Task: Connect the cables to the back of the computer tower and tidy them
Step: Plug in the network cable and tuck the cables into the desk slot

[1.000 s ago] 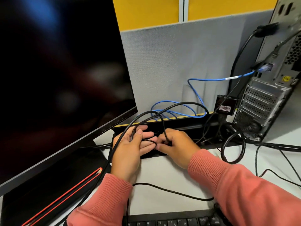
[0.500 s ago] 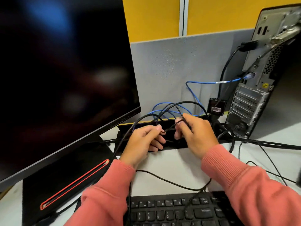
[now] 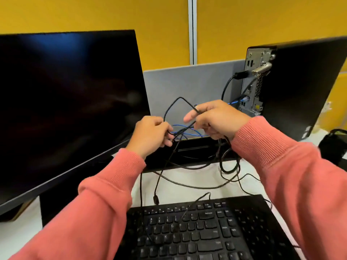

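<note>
**Both hands up, working a tangle of black cable**

Left hand (image 3: 150, 133) raised above the tabletop (image 3: 197, 177), fingers curled round a bunch of thin black cable (image 3: 170, 109). Right hand (image 3: 216, 119) level with it, just to its 3 o'clock, pinching the same cable between thumb and fingers. A loop stands up between the two hands, peaking toward 12 o'clock.

Slack strands hang from the hands and trail over the tabletop and onto the keyboard (image 3: 206, 231) at 6 o'clock. One loose plug end (image 3: 155, 199) lies just short of the keyboard's far edge.

Computer tower (image 3: 293, 87) upright at 2 o'clock, rear panel facing left. A black plug (image 3: 241, 75) sits in the upper rear panel; a blue network cable (image 3: 187, 131) is plugged in lower down and coils behind the hands.

Monitor (image 3: 65, 100), dark, at 9 o'clock. Salmon sleeves (image 3: 281, 166) on both arms.
</note>
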The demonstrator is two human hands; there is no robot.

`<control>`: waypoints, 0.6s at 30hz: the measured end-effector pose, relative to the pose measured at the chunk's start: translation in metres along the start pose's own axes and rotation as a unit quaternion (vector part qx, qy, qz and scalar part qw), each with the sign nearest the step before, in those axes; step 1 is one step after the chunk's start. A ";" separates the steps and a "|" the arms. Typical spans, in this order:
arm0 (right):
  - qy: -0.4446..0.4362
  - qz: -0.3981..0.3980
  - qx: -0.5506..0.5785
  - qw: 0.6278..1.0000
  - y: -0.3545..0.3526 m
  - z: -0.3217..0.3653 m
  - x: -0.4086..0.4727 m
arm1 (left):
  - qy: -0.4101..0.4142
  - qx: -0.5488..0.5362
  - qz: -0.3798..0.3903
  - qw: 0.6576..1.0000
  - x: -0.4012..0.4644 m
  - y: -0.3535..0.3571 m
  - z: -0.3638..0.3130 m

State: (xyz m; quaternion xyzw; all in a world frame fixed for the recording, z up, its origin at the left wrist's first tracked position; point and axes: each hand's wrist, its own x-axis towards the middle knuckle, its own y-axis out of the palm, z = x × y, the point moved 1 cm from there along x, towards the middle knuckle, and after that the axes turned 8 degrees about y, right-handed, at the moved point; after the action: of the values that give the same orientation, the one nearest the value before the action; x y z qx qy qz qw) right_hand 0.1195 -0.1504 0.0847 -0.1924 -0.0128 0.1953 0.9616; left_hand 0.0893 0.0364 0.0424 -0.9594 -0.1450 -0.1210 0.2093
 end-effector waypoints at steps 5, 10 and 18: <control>-0.003 -0.001 0.074 0.997 -0.018 0.029 -0.028 | 0.087 -0.072 -0.075 0.991 -0.002 -0.018 -0.048; -0.061 -0.023 0.104 0.993 -0.031 0.030 -0.041 | 0.151 -0.128 -0.139 0.970 -0.001 -0.047 -0.092; -0.034 -0.005 0.052 0.998 -0.037 -0.035 -0.037 | 0.161 -0.161 -0.246 0.942 -0.003 -0.101 -0.107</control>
State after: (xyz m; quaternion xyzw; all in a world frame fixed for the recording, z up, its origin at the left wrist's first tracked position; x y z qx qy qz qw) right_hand 0.1026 -0.2089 0.0683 -0.1350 -0.0368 0.1971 0.9703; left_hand 0.0353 0.0766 0.1734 -0.8824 -0.3195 -0.3433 0.0367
